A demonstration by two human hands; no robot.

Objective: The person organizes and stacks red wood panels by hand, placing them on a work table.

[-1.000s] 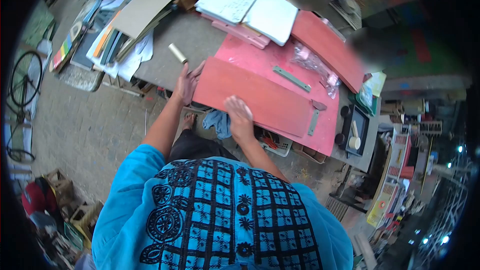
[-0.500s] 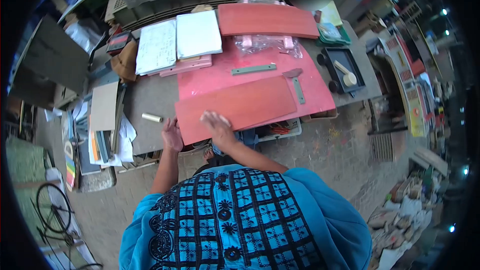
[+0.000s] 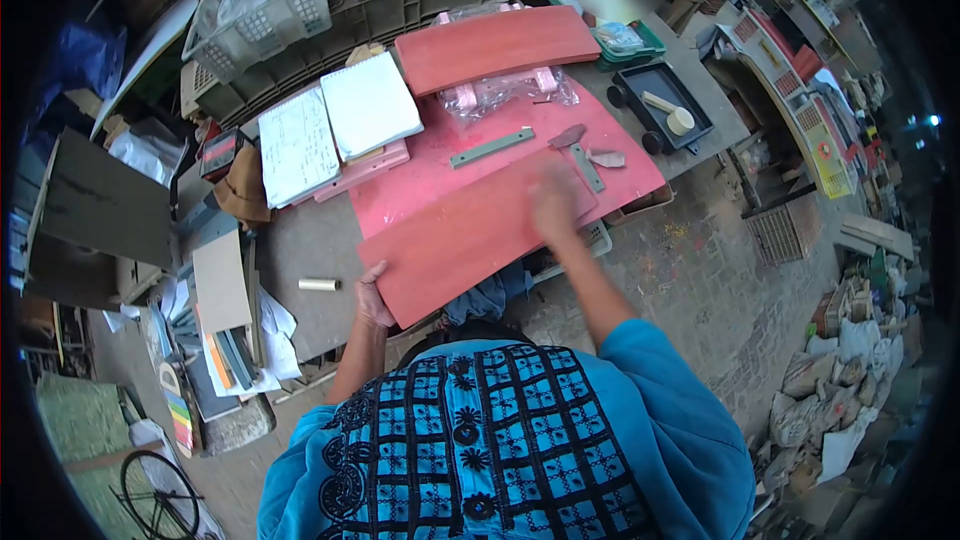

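Observation:
A long flat red board (image 3: 450, 235) lies at a slant over the front of the table, its near edge reaching past the pink sheet. My left hand (image 3: 374, 298) grips its left end, thumb on top and the other fingers largely hidden below. Over the right part of the board is my right hand (image 3: 553, 205), smeared by motion, so its fingers cannot be made out. Just beyond the board's right end lie a green-grey metal strip (image 3: 588, 168) and two small brownish-pink pieces, one (image 3: 567, 136) behind the other (image 3: 606, 158).
A pink sheet (image 3: 385, 185) covers part of the table. Behind are a green-grey bar (image 3: 491, 147), an open notebook (image 3: 370, 105) and another red board (image 3: 500, 45). A black tray (image 3: 675, 90) stands right. At left are a pale tube (image 3: 319, 284) and stacked boards (image 3: 221, 280).
My right hand has swept rightward along the board. My left hand now grips the left end, and the board is tilted more. A second brownish-pink piece now shows beside the metal strip.

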